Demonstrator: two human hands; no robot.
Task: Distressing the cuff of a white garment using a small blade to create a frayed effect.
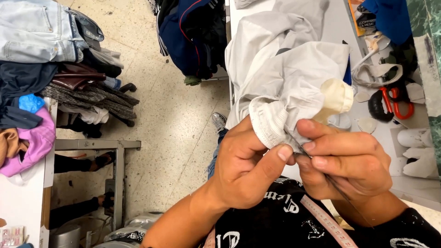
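The white garment [285, 78] hangs off the edge of the table [333, 27], its ribbed cuff [271, 121] pinched between thumb and fingers of the left hand [245, 167]. Just beside it, touching the cuff, the right hand [344, 163] is closed on a thin dark tool [321, 172]. Scissors with red handles [395, 103] lie farther right.

Folded clothes [69, 69], jeans uppermost, are stacked on the left surface [18, 211] beside a pink garment [34, 140]. Dark jackets [193, 36] hang near the speckled floor [170, 124]. Orange-handled scissors [397, 103] lie on the right surface [335, 23]. A measuring tape [328, 222] crosses the black shirt.
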